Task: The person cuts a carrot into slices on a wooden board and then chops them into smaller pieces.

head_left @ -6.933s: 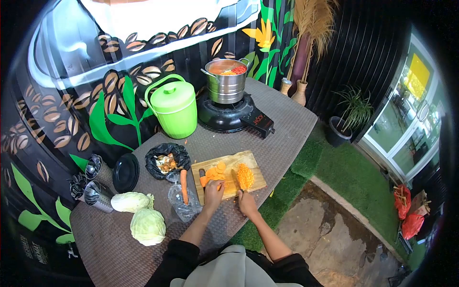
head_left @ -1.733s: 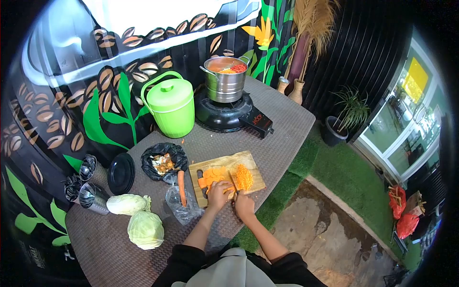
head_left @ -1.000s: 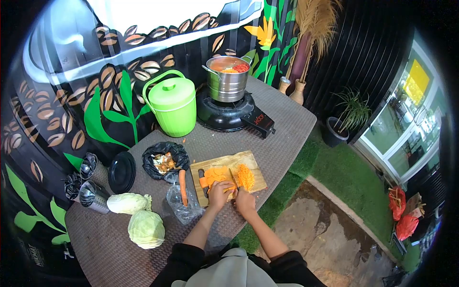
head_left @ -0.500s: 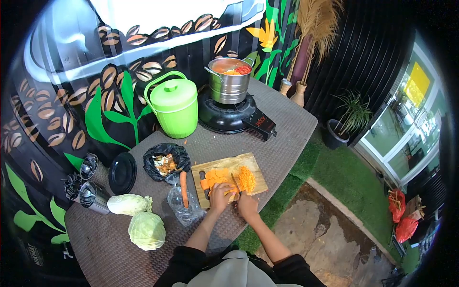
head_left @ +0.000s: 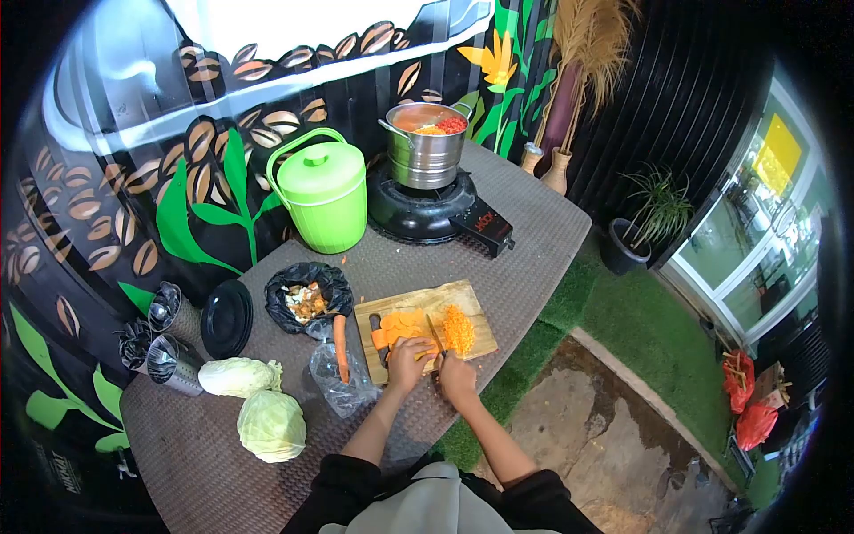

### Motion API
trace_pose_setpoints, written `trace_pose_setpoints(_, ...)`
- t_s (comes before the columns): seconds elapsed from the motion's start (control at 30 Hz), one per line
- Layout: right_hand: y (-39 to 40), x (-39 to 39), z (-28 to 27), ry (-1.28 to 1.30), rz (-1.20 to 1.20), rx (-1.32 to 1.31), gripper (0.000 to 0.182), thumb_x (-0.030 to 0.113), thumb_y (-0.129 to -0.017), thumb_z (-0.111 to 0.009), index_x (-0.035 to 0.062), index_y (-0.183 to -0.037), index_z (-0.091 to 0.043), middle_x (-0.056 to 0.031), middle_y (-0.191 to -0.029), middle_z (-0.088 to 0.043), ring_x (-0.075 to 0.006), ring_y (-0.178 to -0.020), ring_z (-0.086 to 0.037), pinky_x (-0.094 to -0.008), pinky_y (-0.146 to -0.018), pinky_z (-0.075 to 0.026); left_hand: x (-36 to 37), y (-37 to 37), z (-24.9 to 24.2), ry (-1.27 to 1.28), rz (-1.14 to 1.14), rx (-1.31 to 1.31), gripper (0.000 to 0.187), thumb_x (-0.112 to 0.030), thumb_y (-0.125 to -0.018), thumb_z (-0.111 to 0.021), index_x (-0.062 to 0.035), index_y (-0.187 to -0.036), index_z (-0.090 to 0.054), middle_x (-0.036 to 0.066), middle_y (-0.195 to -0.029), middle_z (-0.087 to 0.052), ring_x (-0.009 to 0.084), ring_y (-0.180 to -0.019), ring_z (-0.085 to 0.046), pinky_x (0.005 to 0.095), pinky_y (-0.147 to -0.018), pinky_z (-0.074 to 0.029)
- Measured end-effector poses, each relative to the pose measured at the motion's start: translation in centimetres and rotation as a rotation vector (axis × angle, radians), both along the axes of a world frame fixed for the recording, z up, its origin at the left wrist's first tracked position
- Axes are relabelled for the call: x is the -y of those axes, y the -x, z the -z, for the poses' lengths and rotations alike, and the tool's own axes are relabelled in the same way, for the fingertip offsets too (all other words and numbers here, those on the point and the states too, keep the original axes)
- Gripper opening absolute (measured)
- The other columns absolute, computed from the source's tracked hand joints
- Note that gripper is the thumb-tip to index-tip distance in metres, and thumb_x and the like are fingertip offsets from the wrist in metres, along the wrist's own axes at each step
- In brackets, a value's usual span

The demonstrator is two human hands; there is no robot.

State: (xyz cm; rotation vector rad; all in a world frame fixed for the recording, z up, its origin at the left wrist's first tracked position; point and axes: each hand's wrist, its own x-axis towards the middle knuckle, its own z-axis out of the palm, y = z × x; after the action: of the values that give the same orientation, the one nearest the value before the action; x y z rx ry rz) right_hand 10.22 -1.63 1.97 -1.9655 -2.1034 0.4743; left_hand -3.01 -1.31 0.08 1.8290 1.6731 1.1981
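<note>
A wooden cutting board [head_left: 372, 311] lies near the table's front edge. My right hand [head_left: 458, 378] grips a knife [head_left: 434, 333], its blade pointing away from me across the board. Beside the blade, my left hand [head_left: 408, 361] presses bent fingers onto carrot pieces, partly hiding them. Flat carrot slices [head_left: 402, 324] spread beyond my left fingers. To the right of the knife sits a heap of finely chopped carrot [head_left: 459, 330]. A whole carrot [head_left: 341, 349] rests left of the board on a clear plastic bag [head_left: 345, 396]. Some dark item at the board's left side is hard to make out.
Left are a cabbage [head_left: 271, 427], a napa cabbage [head_left: 238, 378], black plates [head_left: 226, 319] and metal utensil holders [head_left: 175, 365]. A black scrap bag [head_left: 283, 287], a green lidded bucket [head_left: 325, 200] and a steel pot [head_left: 425, 162] on a black stove [head_left: 414, 214] stand farther back.
The knife blade has shifted slightly left, away from the chopped heap and closer to my left fingers. My hands otherwise keep their places, and the whole view has shifted a little.
</note>
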Motion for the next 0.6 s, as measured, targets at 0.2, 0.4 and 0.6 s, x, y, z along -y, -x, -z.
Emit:
trace_pose_setpoints(0.2, 0.0, 0.7, -0.2, -0.011, -0.043, 0.001, 0.037, 0.035, -0.094, -0.044, -0.001, -0.092, -0.053, -0.0245, -0.078, -0.065, -0.0381, -0.072, -0.066, -0.0453, -0.064, -0.053, -0.1, 0.0, 0.0, -0.013, -0.013, -0.042, 0.022, -0.02, -0.071, -0.075, -0.0094, -0.09, -0.074, 0.002, -0.103, -0.068, 0.0234, -0.097, -0.056, 0.0332, -0.086, -0.045)
trace_pose_setpoints(0.4, -0.8, -0.5, -0.4, 0.014, -0.041, -0.039, 0.036, 0.034, -0.094, -0.046, -0.0002, -0.092, -0.054, -0.0254, -0.078, -0.064, -0.0389, -0.074, -0.066, -0.0469, -0.066, -0.053, -0.1, 0.0, 0.3, -0.004, -0.002, -0.002, 0.021, -0.02, -0.072, -0.074, -0.0081, -0.09, -0.074, 0.003, -0.103, -0.068, 0.0237, -0.098, -0.055, 0.0344, -0.087, -0.045)
trace_pose_setpoints(0.6, -0.1, 0.8, 0.3, 0.031, -0.016, -0.005, 0.036, 0.034, -0.094, -0.047, -0.0011, -0.094, -0.054, -0.0261, -0.079, -0.064, -0.039, -0.075, -0.066, -0.0476, -0.066, -0.053, -0.2, 0.0, 0.2, 0.021, -0.01, -0.043, 0.021, -0.02, -0.072, -0.075, -0.0083, -0.089, -0.074, 0.003, -0.103, -0.068, 0.0235, -0.099, -0.054, 0.0338, -0.089, -0.044)
